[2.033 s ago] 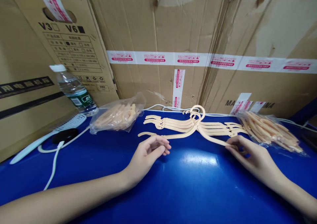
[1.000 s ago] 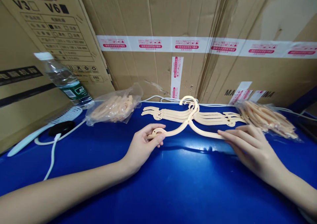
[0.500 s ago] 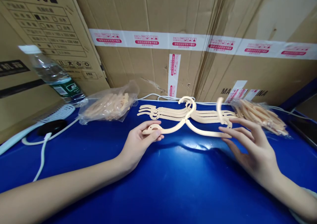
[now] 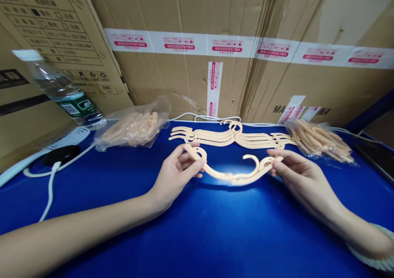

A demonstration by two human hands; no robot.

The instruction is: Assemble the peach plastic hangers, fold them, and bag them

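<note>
Along the back, cardboard (image 4: 172, 7) walls in the blue surface (image 4: 197, 237), where a row of hangers (image 4: 215, 138) lies. In front, one folding hanger (image 4: 220, 175) spans both hands: left hand (image 4: 172, 171) gripping one end, right hand (image 4: 303, 173) pinching the other. Looks like the arm-unfolding step; next calls for a steady grip, curled hook (image 4: 257, 165) swung clear.

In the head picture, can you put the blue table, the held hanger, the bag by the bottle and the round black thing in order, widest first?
1. Blue table
2. Held hanger
3. Bag by the bottle
4. Round black thing

The hanger looks nearer than the bag, so real sizes are unsure.
</note>
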